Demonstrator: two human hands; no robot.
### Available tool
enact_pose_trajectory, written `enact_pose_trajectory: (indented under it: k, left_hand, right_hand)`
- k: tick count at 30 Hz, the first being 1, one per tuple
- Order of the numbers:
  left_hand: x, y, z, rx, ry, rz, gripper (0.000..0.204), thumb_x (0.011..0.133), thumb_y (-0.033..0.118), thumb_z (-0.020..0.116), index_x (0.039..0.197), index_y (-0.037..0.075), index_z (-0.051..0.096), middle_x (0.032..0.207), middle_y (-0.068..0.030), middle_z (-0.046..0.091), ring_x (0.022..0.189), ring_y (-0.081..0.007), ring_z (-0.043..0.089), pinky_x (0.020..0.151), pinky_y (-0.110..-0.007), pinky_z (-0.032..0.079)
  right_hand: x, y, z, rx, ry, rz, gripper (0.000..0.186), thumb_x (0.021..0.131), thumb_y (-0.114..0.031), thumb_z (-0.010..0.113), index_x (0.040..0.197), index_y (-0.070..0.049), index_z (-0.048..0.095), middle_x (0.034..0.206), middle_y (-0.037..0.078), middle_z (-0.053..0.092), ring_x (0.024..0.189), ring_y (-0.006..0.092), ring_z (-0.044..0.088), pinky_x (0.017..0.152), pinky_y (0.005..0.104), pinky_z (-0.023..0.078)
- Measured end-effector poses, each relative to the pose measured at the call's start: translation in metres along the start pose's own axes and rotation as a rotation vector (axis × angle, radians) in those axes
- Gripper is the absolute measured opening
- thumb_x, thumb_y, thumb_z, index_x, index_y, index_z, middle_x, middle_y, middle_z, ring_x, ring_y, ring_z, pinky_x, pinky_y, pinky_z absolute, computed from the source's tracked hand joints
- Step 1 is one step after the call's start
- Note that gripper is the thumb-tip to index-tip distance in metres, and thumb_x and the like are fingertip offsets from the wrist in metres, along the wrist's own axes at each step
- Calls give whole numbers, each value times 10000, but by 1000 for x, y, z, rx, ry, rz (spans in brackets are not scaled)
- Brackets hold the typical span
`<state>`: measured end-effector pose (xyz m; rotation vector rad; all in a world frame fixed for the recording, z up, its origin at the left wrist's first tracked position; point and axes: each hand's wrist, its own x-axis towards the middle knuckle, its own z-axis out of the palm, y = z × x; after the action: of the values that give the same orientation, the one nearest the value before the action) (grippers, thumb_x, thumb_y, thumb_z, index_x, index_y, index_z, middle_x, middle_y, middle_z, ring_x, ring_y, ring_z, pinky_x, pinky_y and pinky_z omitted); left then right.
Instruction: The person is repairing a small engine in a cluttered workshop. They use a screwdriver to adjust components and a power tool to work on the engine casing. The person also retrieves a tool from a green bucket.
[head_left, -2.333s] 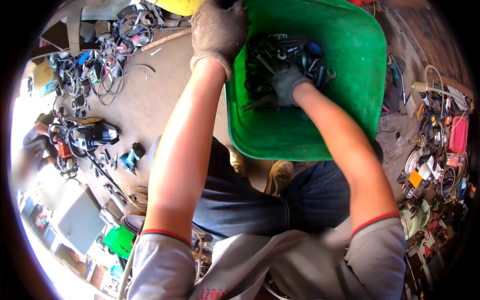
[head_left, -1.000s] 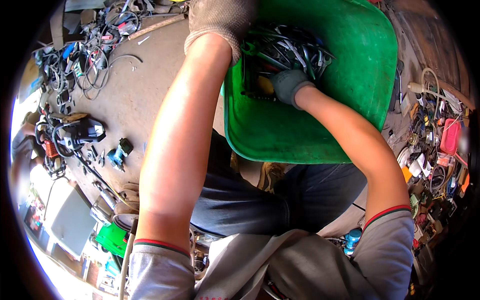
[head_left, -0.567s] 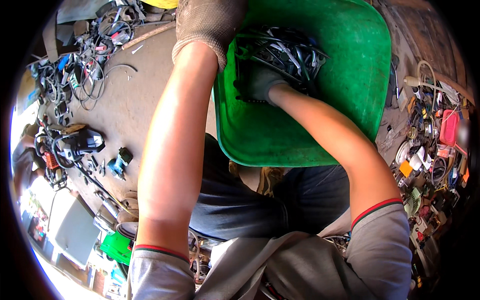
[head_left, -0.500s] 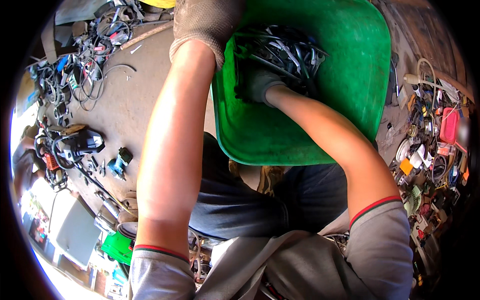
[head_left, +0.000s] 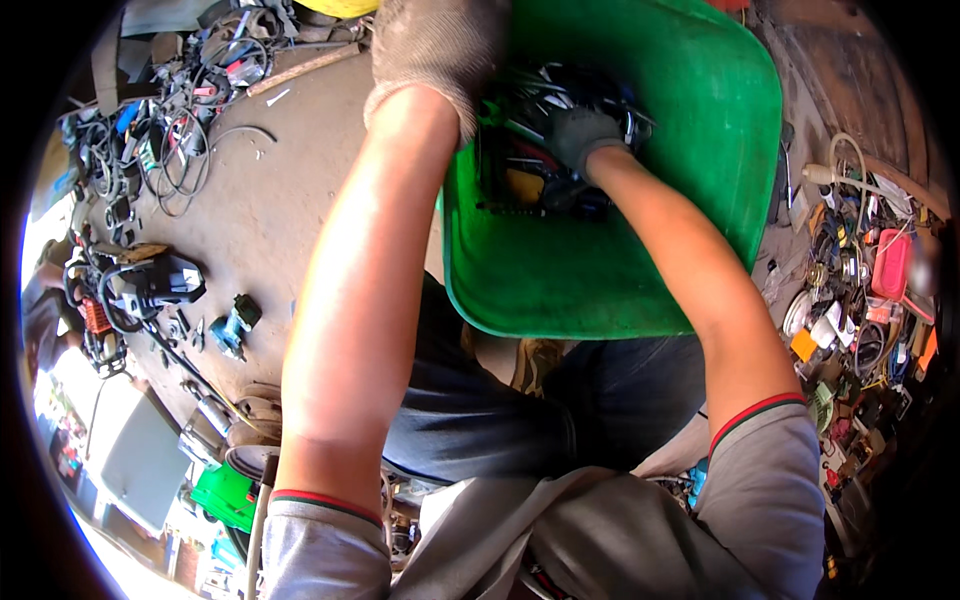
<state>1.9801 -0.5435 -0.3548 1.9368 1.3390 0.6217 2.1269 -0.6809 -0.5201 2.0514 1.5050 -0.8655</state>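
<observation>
A deep green plastic tub (head_left: 610,290) stands in front of my legs. In it lies a jumble of metal hand tools (head_left: 545,100), with spanner-like pieces among them and a yellowish block (head_left: 524,186) at the near side. My right hand (head_left: 585,135), in a dark grey glove, reaches down into the tools. Its fingers are blurred and hidden among them, so what it grips is unclear. At the tub's far left rim is my left hand (head_left: 435,45), in a brown knitted glove. Its fingers are out of sight past the back of the hand.
On the floor at left lie tangled cables (head_left: 180,150), a wooden stick (head_left: 305,70), a blue power tool (head_left: 235,325) and a black machine (head_left: 160,285). Mixed scrap with a red plastic container (head_left: 890,262) is heaped at right. Wooden boards (head_left: 840,80) stand at the far right.
My right hand has moved right and farther into the tub, uncovering the yellowish block and tools beneath. My left hand has shifted slightly right, and the tub's left side with it.
</observation>
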Motion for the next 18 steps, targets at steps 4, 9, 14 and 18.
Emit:
enact_pose_trajectory:
  k: [4,9,14,18]
  left_hand:
    - [-5,-2,3,30,83,18,259,891,183,660,1095,23,658,1037,-253,697,1034,-423,657,912,-486,512]
    - [3,-13,4,-37,-9,8,312,895,197,670,1162,39,643,1087,-255,693,1065,-419,652,944,-467,506]
    - [9,-26,10,-4,-31,13,306,922,227,674,1174,54,674,975,-178,740,849,-297,736,787,-404,553]
    - [13,-29,10,48,-21,82,346,925,249,679,1205,47,669,1042,-192,732,905,-274,726,812,-396,542]
  right_hand:
    - [17,-13,7,131,42,103,367,956,-176,447,1201,-74,701,1292,205,651,1195,354,639,990,465,518]
    - [30,-2,6,210,25,162,410,924,-230,497,1249,-64,686,1355,209,608,1247,367,598,1029,445,492]
    - [33,-2,-2,114,-180,-69,467,880,-304,561,1273,-79,678,1364,206,601,1241,356,603,1032,451,488]
    - [-7,-15,-30,36,-298,-183,492,822,-413,607,1120,-47,747,1124,199,724,1020,344,702,884,457,543]
